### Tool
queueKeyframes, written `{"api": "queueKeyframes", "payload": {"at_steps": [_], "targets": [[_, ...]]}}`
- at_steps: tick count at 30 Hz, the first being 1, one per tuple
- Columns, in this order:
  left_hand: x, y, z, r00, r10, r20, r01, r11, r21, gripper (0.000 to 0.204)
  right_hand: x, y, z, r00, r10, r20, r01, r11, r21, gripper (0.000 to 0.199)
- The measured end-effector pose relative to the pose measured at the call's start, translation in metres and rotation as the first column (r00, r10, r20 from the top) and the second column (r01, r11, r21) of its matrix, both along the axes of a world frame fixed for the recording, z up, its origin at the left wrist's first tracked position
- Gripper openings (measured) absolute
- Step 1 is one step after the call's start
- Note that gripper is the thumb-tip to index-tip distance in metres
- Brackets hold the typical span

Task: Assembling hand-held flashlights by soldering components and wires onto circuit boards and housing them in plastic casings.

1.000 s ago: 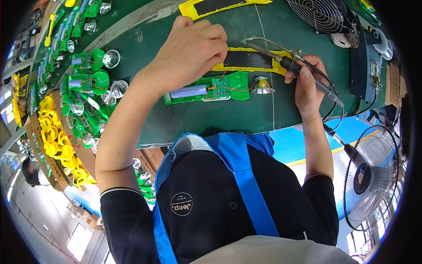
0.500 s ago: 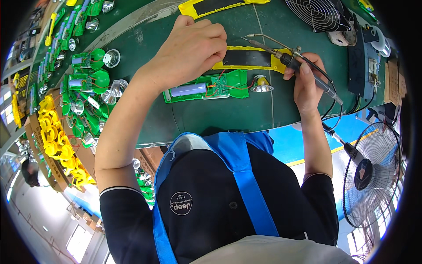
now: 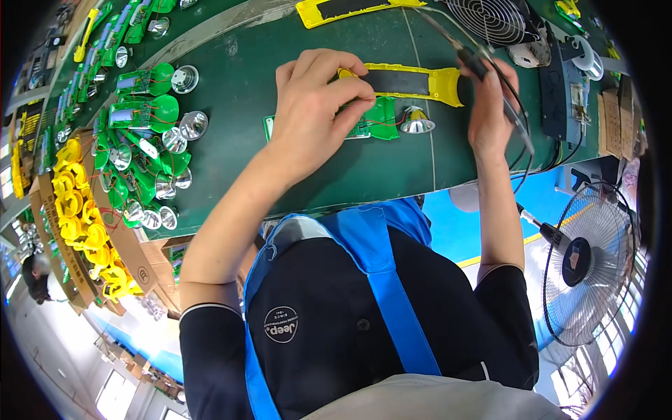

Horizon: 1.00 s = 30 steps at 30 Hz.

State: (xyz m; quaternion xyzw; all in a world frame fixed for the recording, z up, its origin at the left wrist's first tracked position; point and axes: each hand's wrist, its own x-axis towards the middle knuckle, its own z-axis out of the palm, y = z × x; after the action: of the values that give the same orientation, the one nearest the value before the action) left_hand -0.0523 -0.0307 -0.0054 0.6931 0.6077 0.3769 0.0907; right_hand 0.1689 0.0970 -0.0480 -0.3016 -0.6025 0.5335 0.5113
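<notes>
A green plastic housing (image 3: 385,117) lies on the green bench, its circuit board partly in view. My left hand (image 3: 315,112) is over it, fingers curled and thumb close to the forefinger; whatever they pinch is hidden. The battery seen earlier is covered by this hand. Thin red wire links the housing to a silver reflector cup (image 3: 418,124) on its right. In my right hand (image 3: 491,112) is a soldering iron (image 3: 472,63) with a thin metal feed tube, its tip raised toward the far side. Beyond the housing lies a yellow casing with a black strip (image 3: 445,85).
Another yellow casing (image 3: 312,15) lies at the far edge. A round fan grille (image 3: 490,19), a dark box-shaped unit (image 3: 556,101) and a reel (image 3: 586,59) stand at right. Several green assemblies with reflectors (image 3: 194,126) crowd the left. Yellow rings (image 3: 70,203) fill a carton; a pedestal fan (image 3: 581,262) stands lower right.
My left hand has come nearer and lower, now over the housing and its battery. My right hand has lifted the soldering iron's tip away to the far side. The view has shifted slightly.
</notes>
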Motion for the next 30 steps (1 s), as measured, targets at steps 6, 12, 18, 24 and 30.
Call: {"api": "queueKeyframes", "payload": {"at_steps": [6, 12, 18, 24, 30], "targets": [[0.032, 0.008, -0.007, 0.954, -0.010, -0.300, 0.071, 0.978, 0.195, 0.018, -0.040, -0.020, 0.010, 0.996, -0.016, -0.086, -0.007, 0.967, -0.256, 0.028], [0.030, 0.020, -0.014, 0.990, 0.084, -0.115, -0.075, 0.995, 0.072, 0.010, -0.033, -0.034, 0.005, 0.978, 0.107, -0.178, -0.158, 0.940, -0.302, 0.029], [0.025, 0.031, -0.002, 0.952, -0.020, -0.307, -0.031, 0.987, -0.159, 0.006, 0.017, 0.000, 0.011, 0.968, 0.207, -0.140, -0.244, 0.904, -0.352, 0.026], [0.016, 0.043, 0.008, 0.928, -0.204, -0.312, 0.089, 0.934, -0.346, 0.008, 0.033, 0.024, 0.030, 0.904, 0.396, 0.162, -0.291, 0.847, -0.445, 0.022], [0.013, 0.046, 0.014, 0.918, -0.255, -0.303, 0.104, 0.894, -0.436, 0.008, 0.026, 0.030, 0.039, 0.854, 0.454, 0.256, -0.298, 0.828, -0.476, 0.023]]}}
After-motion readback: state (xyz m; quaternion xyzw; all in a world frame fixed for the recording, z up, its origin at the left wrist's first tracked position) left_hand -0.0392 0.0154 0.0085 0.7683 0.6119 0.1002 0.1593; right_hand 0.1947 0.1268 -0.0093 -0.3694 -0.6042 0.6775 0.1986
